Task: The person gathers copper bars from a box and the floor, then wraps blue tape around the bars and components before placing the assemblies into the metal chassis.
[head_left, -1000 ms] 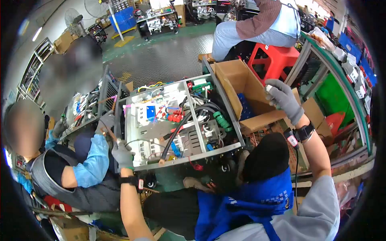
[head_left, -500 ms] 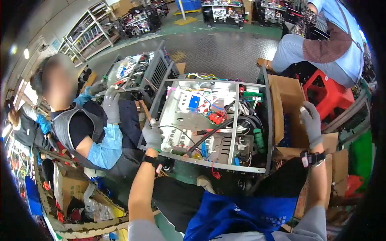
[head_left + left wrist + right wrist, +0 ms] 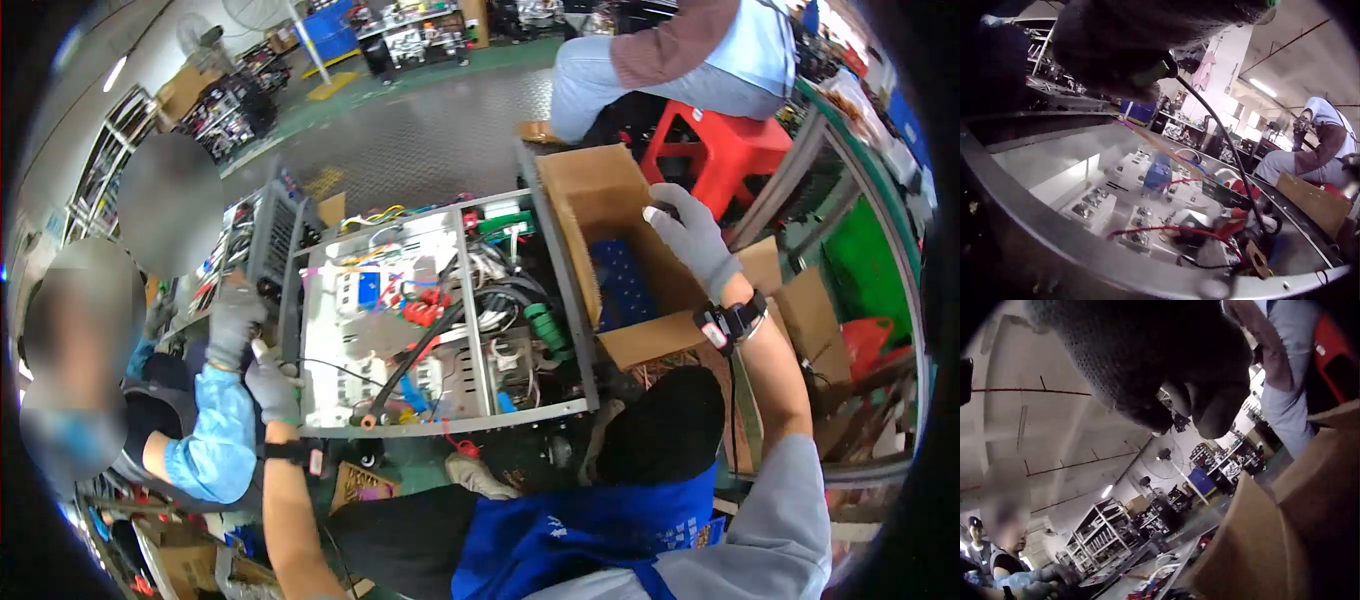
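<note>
My gloved left hand (image 3: 272, 388) is at the left front corner of a metal chassis (image 3: 430, 428) filled with wiring. It grips a thin black cable (image 3: 1225, 134), which runs from the glove down into the chassis. A thick black cable with a copper end (image 3: 369, 422) lies across the chassis front. My gloved right hand (image 3: 692, 240) hovers over an open cardboard box (image 3: 595, 180), fingers loosely curled, with a small pale spot at one fingertip. Background shows through the gap between its fingers in the right wrist view. Blue material (image 3: 622, 285) lies inside the box.
Beside my left hand is another person's gloved hand (image 3: 236, 318), with a second chassis (image 3: 270, 235) behind it. Across the box, a person sits on a red stool (image 3: 715, 150). A metal-framed rack (image 3: 860, 160) stands at the right; loose box flaps (image 3: 795, 300) stick out there.
The head view swung left, then back right. A copper-coloured strip seen at my left hand earlier no longer shows there. The other person's hand is now close beside my left hand.
</note>
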`<state>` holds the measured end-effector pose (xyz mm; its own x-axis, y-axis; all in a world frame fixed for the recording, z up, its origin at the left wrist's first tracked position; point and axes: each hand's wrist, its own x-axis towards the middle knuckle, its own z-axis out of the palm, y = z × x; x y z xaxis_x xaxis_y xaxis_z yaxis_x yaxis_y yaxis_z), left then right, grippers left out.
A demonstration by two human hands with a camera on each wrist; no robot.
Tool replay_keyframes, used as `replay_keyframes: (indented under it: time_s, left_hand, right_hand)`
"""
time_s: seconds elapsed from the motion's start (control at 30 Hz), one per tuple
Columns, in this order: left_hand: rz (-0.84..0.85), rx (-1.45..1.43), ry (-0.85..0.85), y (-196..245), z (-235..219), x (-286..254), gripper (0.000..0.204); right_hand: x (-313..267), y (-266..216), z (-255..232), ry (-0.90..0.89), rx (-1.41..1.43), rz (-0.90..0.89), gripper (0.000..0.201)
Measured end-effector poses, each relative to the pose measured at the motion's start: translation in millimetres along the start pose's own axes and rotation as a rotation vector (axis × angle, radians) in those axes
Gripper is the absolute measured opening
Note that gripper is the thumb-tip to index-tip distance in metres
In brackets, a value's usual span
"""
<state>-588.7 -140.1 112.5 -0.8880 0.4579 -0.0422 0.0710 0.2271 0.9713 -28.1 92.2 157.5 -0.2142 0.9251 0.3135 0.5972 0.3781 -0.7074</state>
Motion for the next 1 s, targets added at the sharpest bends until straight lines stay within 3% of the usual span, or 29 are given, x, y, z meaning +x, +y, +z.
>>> replay_keyframes:
  time_s: [0.07, 0.13, 0.2, 0.23, 0.3, 0.33, 0.4, 0.43, 0.47, 0.5, 0.53, 0.57, 0.6, 0.63, 0.67, 0.73, 0.8, 0.83, 0.9, 0.93, 1.0]
  left_hand:
    - [-0.059, 0.013, -0.41, 25, 0, -32, 0.044]
    - [-0.19, -0.119, -0.536, 66, 22, -90, 0.037]
    - [-0.148, -0.368, -0.378, 90, 24, -89, 0.029]
    - [-0.075, -0.465, -0.308, 108, 24, -93, 0.028]
    - [0.086, -0.65, -0.206, 146, 22, -94, 0.025]
    - [0.143, -0.708, -0.223, 163, 23, -91, 0.024]
    - [0.266, -0.738, -0.639, 180, 15, -60, 0.021]
    - [0.303, -0.412, -0.408, 177, 22, -47, 0.034]
    - [0.177, -0.23, -0.401, 178, 24, -40, 0.032]
    - [0.054, -0.047, -0.414, 180, 29, -35, 0.032]
    - [-0.097, 0.032, -0.656, 200, 46, -49, 0.032]
    - [-0.054, 0.022, -0.472, 201, 62, -51, 0.028]
    - [0.023, 0.072, -0.447, 187, 52, -30, 0.03]
    - [0.004, -0.122, -0.491, 180, 43, -15, 0.031]
    - [-0.014, -0.312, -0.534, 179, 43, -5, 0.033]
    - [0.069, -0.204, -0.435, 175, 71, -32, 0.036]
    - [-0.078, 0.065, -0.593, 154, 86, -35, 0.038]
    - [-0.109, 0.152, -0.59, 146, 89, -35, 0.042]
    - [-0.146, 0.32, -0.593, 142, 98, -31, 0.051]
    - [-0.135, 0.283, -0.641, 148, 104, -35, 0.05]
    - [-0.118, 0.154, -0.66, 153, 118, -52, 0.046]
  right_hand:
    - [4, 10, -14, 0.026, -0.103, 0.018, 0.052]
    - [24, 37, -21, -0.066, -0.399, 0.074, 0.071]
    - [49, 57, -27, -0.224, -0.537, 0.209, 0.079]
    - [68, 69, -28, -0.345, -0.43, 0.337, 0.09]
    - [101, 98, -19, -0.33, -0.2, 0.415, 0.096]
    - [116, 112, -15, -0.323, -0.083, 0.452, 0.099]
    - [146, 134, -11, -0.343, -0.041, 0.489, 0.097]
    - [164, 143, -4, -0.371, -0.022, 0.496, 0.096]
    - [185, 153, 11, -0.404, 0.005, 0.495, 0.095]
    - [202, 189, 32, -0.284, 0.078, 0.485, 0.118]
    - [216, 194, 41, -0.319, 0.025, 0.54, 0.119]
    - [228, 203, 44, -0.349, -0.035, 0.596, 0.121]
    - [235, 221, 56, -0.303, -0.04, 0.631, 0.122]
    - [242, 239, 68, -0.257, -0.043, 0.665, 0.123]
    - [245, 247, 80, -0.158, -0.069, 0.706, 0.108]
    - [259, 284, 100, -0.274, 0.002, 0.651, 0.093]
    - [265, 315, 106, -0.284, 0.178, 0.58, 0.077]
    - [263, 328, 108, -0.294, 0.262, 0.549, 0.07]
    - [240, 290, 90, -0.279, 0.579, 0.525, 0.059]
    - [227, 269, 77, -0.265, 0.737, 0.5, 0.053]
    - [209, 274, 57, -0.314, 0.855, 0.345, 0.042]
